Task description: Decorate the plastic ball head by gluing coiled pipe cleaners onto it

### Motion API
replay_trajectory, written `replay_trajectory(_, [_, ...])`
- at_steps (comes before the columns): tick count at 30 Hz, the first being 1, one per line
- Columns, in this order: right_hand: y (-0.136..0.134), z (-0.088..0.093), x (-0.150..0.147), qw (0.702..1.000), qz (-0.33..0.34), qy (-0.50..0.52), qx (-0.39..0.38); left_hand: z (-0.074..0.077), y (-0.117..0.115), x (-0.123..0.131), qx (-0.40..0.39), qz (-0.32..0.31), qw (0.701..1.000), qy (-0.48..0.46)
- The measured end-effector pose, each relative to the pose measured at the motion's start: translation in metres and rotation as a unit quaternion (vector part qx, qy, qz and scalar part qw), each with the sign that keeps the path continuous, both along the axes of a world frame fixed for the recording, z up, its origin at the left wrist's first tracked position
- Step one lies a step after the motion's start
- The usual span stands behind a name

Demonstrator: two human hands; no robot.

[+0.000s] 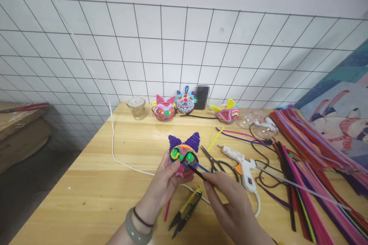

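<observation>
A colourful cat-like head [184,155] with purple ears and green eyes is held up over the table's middle. My left hand [167,178] wraps round its lower left side, the thumb pressed on its front below the eye. Between the thumb and fingers of my right hand [227,199] is a black pipe cleaner [197,172], whose other end curves across the head's face. Below the head lie yellow and black thread snips [186,212]. Black-handled scissors [215,160] rest just right of the head, beside a white glue gun [243,168].
Three decorated heads [163,111], [185,101], [227,114] stand along the back near a glass jar [136,108]. Bundles of pipe cleaners [313,195] cover the right side of the wooden table [94,183]. A white cord [113,138] crosses the left part.
</observation>
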State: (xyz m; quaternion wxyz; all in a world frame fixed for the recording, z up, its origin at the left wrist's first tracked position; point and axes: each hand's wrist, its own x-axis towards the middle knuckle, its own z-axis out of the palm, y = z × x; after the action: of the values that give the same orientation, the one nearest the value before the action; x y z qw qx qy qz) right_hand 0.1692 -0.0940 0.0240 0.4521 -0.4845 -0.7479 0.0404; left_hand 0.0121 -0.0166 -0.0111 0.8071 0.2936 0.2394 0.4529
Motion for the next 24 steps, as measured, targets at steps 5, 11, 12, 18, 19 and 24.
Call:
replay_trajectory(5, [0.002,0.008,-0.007,0.999,-0.008,0.019,0.026,0.004,-0.002,0.000,-0.016,-0.006,1.000,-0.011])
replay_trajectory(11, [0.007,0.006,-0.011,0.995,-0.025,0.015,0.094,0.000,-0.004,0.000,-0.024,-0.006,1.000,-0.017])
replay_trajectory(12, [0.007,0.005,-0.012,0.994,-0.028,0.003,0.110,0.000,-0.004,0.000,-0.023,-0.004,1.000,-0.018])
replay_trajectory(18, [0.006,-0.002,-0.014,0.988,-0.023,-0.056,0.139,0.002,-0.004,0.001,-0.015,0.007,1.000,-0.025])
replay_trajectory(19, [0.006,-0.003,-0.014,0.988,-0.023,-0.061,0.141,0.002,-0.004,0.002,-0.012,0.006,1.000,-0.028])
replay_trajectory(24, [0.009,-0.004,-0.013,0.988,-0.014,-0.078,0.134,-0.001,-0.004,0.001,-0.003,-0.009,0.999,-0.030])
